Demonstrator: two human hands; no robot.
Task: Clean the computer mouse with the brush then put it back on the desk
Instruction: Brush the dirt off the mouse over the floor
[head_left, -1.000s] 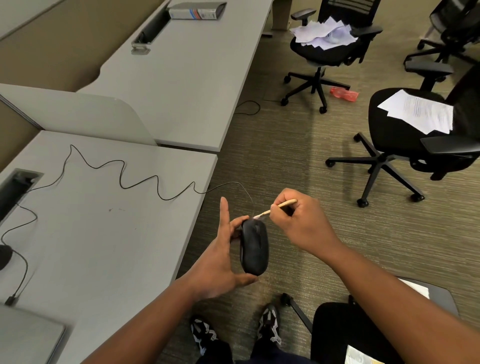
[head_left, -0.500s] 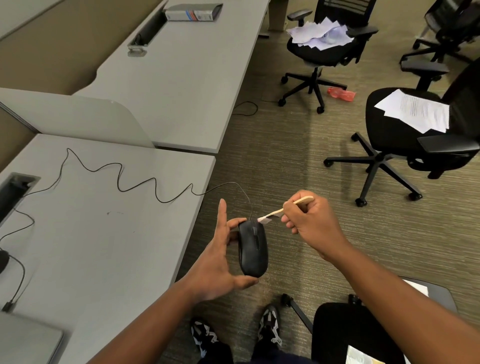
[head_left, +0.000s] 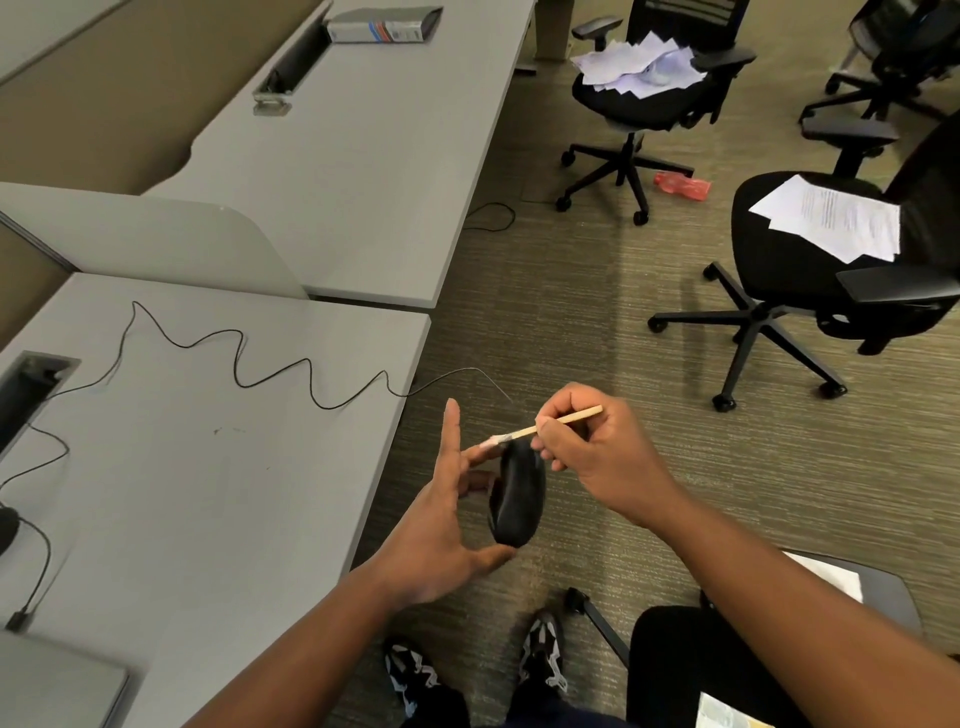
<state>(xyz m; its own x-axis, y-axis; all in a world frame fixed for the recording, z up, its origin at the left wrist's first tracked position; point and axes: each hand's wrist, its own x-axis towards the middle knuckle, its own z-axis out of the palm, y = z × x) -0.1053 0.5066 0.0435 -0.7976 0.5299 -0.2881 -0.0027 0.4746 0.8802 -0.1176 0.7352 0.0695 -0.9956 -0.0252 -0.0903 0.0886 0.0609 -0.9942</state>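
Note:
A black wired computer mouse (head_left: 517, 499) is held in the air past the desk's front edge, standing on end. My left hand (head_left: 441, 514) grips it between thumb at the bottom and fingers at the top, index finger pointing straight up. My right hand (head_left: 592, 452) pinches a thin wooden-handled brush (head_left: 561, 420); its pale bristles touch the mouse's top end by my left fingertips. The mouse's black cable (head_left: 270, 374) snakes over the grey desk (head_left: 197, 493) to a cable slot at the left.
A closed laptop (head_left: 57, 680) lies at the desk's near left corner. Black office chairs (head_left: 810, 280) with papers stand on the carpet to the right, with a red bottle (head_left: 681, 185) on the floor. A grey box (head_left: 384, 25) sits on the far desk.
My right hand swung out to the right with the brush, then came back in, so the bristles are on the mouse's top end again. The mouse has turned slightly in my left hand.

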